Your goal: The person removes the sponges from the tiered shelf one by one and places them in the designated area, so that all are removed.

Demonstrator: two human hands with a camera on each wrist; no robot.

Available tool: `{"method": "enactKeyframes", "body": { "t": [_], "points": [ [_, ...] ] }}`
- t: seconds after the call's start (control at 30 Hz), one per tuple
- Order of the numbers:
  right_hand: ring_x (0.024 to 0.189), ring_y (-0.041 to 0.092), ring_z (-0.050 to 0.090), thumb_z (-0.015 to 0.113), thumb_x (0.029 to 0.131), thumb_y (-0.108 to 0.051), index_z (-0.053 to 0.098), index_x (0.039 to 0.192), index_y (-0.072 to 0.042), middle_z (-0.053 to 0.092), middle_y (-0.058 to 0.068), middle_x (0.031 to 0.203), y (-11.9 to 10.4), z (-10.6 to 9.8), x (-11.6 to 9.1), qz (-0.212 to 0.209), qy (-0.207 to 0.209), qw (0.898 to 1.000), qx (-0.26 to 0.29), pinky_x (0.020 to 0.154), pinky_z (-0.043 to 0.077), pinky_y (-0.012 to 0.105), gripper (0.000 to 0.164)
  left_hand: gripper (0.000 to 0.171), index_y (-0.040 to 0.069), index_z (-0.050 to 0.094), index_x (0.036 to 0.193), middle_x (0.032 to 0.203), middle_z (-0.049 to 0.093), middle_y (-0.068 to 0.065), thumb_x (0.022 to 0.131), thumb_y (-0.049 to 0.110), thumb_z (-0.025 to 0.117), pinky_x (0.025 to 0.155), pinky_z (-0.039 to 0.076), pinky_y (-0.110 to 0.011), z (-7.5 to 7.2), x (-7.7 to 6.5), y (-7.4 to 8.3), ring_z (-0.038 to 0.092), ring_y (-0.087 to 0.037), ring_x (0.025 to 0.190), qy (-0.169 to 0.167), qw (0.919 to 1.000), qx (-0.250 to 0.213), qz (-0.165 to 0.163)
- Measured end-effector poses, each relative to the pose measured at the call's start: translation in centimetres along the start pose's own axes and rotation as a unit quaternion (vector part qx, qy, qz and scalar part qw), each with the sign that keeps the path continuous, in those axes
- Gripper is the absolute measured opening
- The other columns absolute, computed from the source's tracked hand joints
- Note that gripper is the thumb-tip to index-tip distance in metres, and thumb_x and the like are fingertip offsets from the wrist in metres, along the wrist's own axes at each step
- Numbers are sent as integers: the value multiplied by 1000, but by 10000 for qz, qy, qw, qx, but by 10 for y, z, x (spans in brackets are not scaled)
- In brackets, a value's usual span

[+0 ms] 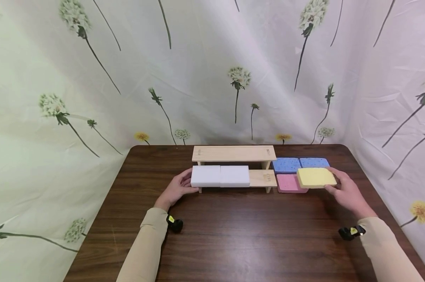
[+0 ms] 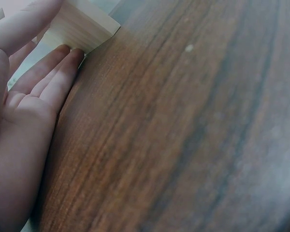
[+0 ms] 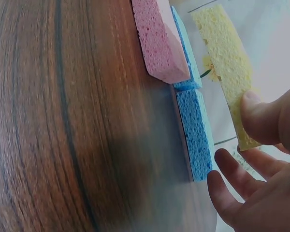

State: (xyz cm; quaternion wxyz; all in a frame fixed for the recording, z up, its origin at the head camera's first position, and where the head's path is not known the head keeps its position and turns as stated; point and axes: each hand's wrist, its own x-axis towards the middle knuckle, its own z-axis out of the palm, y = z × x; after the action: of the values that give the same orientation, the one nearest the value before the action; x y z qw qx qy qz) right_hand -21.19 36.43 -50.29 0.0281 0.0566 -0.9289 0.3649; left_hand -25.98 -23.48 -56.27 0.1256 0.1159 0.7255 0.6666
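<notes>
My right hand (image 1: 348,193) pinches a yellow sponge (image 1: 316,178) by its right end. In the right wrist view the thumb lies on one face of the sponge, which is raised off the table. A pink sponge (image 1: 287,184) lies just left of it, partly covered by it in the head view. Two blue sponges (image 1: 286,165) lie behind in a row. My left hand (image 1: 175,190) is at the left end of a low wooden shelf (image 1: 262,178), its straight fingers touching the wood in the left wrist view. Two white sponge blocks (image 1: 205,176) sit side by side on that shelf.
A higher wooden shelf (image 1: 233,152) stands directly behind the low one. Both are on a dark brown wooden table (image 1: 230,235). A pale curtain (image 1: 205,78) with a dandelion print hangs behind the table and along its sides.
</notes>
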Motion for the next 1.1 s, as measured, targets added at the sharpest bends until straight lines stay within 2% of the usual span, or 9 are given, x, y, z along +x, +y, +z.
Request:
{"method": "enactKeyframes", "body": {
  "t": [0.1,0.37,0.5,0.57,0.67,0.73,0.8,1.1],
  "points": [
    [124,52,47,68,96,6,36,152,16,38,43,143,2,-2,-2,-47,91,9999,76,76,35,-5,65,92,0,32,163,162,39,-26,87,-5,83,109,50,-26,0,1,-1,44,-39,147,-15,10000,-15,8],
    [124,53,47,68,95,8,38,150,16,40,43,143,12,-6,-3,-111,187,9998,-35,76,33,-5,64,92,1,32,163,163,39,-26,87,-4,84,110,50,-27,-1,2,-2,44,-38,147,-8,10000,-15,-13],
    [125,53,47,70,96,5,38,151,15,41,43,144,18,-9,-5,-33,219,9996,-189,75,33,-1,64,92,1,32,163,163,38,-26,87,-4,83,109,50,-28,0,1,-1,43,-38,148,-14,10000,-1,-39],
    [124,53,48,70,96,3,39,151,14,42,43,144,20,-11,-6,-2,232,9992,-310,77,37,6,64,93,2,31,163,163,38,-26,87,-4,83,109,50,-28,0,1,-1,43,-39,148,-8,10000,-6,-57],
    [122,53,48,69,96,2,39,151,14,42,44,144,22,-12,-7,57,224,9988,-424,88,47,30,64,93,2,31,164,164,38,-25,87,-4,83,109,50,-28,0,1,-1,43,-38,148,-4,10000,0,-69],
    [121,53,48,69,97,1,38,151,15,41,44,144,23,-13,-7,111,205,9986,-477,90,47,48,64,93,2,31,164,163,38,-25,87,-4,83,110,50,-28,0,1,-2,43,-38,148,-5,10000,12,-59],
    [121,54,47,68,96,2,37,151,16,40,45,144,24,-13,-7,142,189,9987,-453,91,45,62,64,93,2,32,164,163,39,-25,87,-4,84,110,50,-27,-1,1,-2,44,-38,148,-8,10000,19,-43],
    [129,62,39,68,97,0,38,150,16,39,47,144,31,-13,-6,131,133,9988,-462,101,35,75,63,92,2,33,163,162,41,-25,86,-5,84,108,51,-27,-1,0,-1,45,-39,146,-3,10000,2,-10]
  ]
}}
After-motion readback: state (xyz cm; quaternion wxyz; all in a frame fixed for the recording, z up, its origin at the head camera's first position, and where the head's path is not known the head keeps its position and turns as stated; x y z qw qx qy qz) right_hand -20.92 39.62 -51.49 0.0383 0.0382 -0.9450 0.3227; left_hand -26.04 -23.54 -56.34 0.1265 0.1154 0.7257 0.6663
